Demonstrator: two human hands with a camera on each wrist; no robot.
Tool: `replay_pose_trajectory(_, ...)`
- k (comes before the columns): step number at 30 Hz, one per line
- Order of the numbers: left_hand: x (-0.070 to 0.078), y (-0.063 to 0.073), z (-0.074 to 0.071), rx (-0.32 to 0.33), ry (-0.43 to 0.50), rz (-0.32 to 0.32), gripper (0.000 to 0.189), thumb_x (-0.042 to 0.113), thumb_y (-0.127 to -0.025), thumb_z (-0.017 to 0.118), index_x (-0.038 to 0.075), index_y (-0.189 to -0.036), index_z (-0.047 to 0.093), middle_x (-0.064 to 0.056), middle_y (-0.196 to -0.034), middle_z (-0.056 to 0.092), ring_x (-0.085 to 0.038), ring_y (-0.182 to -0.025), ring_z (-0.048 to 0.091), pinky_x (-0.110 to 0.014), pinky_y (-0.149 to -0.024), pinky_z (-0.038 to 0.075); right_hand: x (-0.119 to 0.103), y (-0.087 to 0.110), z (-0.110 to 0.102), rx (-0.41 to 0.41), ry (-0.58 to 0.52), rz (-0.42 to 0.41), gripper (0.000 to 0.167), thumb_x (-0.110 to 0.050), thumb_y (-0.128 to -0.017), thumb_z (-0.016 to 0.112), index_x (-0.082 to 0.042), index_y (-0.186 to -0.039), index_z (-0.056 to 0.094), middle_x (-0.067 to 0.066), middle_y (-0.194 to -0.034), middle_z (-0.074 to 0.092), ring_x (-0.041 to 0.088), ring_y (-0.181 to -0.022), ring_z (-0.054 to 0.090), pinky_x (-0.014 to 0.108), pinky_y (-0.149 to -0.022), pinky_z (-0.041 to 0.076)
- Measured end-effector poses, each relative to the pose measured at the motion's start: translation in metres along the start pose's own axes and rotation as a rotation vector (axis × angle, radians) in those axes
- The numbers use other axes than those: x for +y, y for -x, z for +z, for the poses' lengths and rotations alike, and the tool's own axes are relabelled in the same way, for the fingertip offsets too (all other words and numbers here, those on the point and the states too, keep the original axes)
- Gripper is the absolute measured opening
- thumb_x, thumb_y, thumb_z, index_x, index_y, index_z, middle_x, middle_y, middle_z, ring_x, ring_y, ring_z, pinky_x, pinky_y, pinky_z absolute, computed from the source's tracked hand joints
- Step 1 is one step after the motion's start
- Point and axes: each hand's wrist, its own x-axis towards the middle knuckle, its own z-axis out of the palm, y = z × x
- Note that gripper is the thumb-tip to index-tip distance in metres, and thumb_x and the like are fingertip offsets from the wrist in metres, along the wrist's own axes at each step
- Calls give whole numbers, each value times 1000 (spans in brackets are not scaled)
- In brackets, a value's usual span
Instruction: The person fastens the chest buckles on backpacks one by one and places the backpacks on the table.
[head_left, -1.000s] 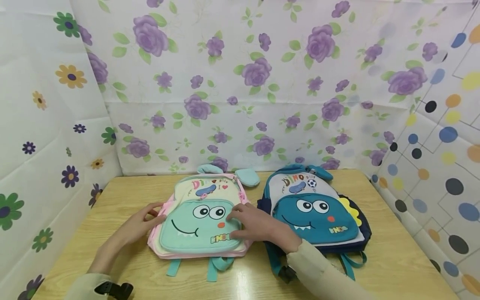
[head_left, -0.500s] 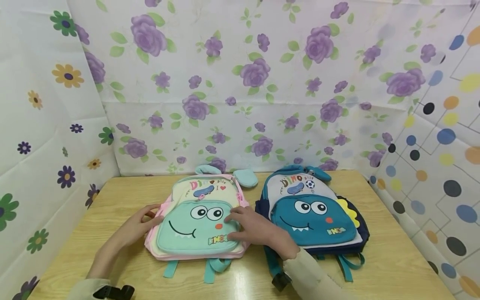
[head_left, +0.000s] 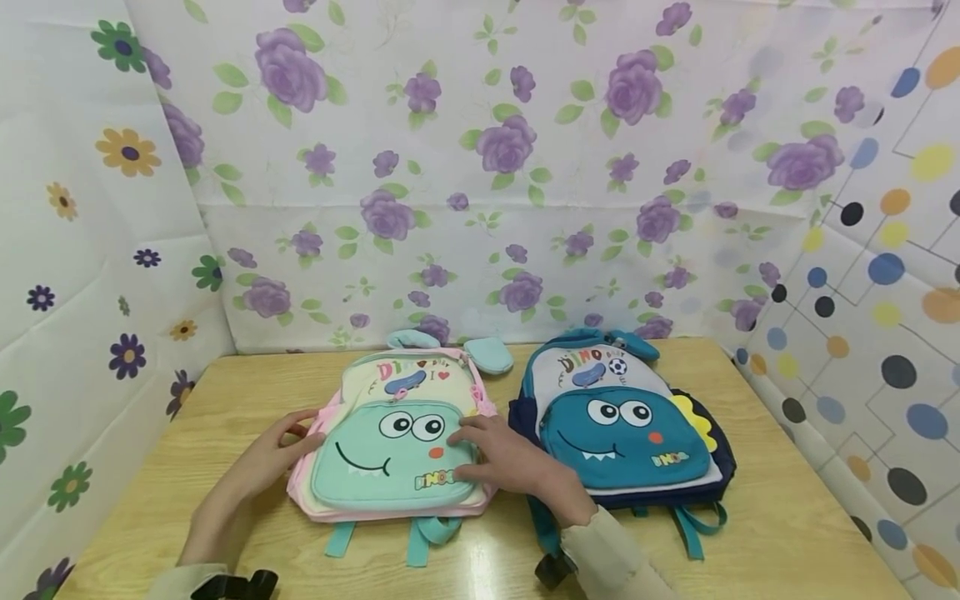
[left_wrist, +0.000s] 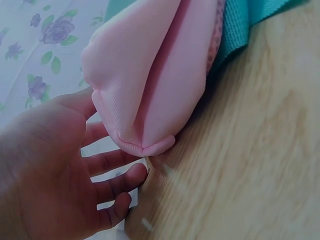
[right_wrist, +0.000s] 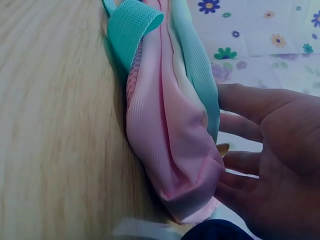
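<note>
A mint-and-pink child's backpack (head_left: pixel 345 475) with a dinosaur face lies front side up on the wooden table. At its left side my left hand (head_left: pixel 273 454) touches the bag with relaxed fingers. The left wrist view shows the thumb against the pink side pocket (left_wrist: pixel 150 95) and the other fingers spread behind it. My right hand (head_left: pixel 517 458) rests on the right edge of the front pocket, its fingers loosely bent. In the right wrist view, the fingers of that hand (right_wrist: pixel 295 150) lie along the bag's mint front (right_wrist: pixel 197 60). Neither hand grips the fabric.
A similar dark teal and navy backpack (head_left: pixel 622 450) lies just right of the mint one, close to my right forearm. Teal straps (head_left: pixel 431 537) stick out below the mint bag onto the table (head_left: pixel 262 542). Flowered cloth (head_left: pixel 450 275) hangs behind the table.
The head view has shifted slightly, so everything sits a little further left. Both hands stay at the sides of the mint backpack, with hardly any movement.
</note>
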Motion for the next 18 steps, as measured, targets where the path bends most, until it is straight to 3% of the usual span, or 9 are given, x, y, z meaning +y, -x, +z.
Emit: replay_pose_trajectory(18, -3, 1, 2, -1, 49, -1, 71, 50, -98, 57, 13, -153, 32, -23, -135, 44, -26, -105, 54, -32, -76, 50, -2, 3, 3, 30, -52, -4, 41, -36, -93, 68, -19, -131, 63, 11, -153, 43, 31, -141, 39, 48, -113, 37)
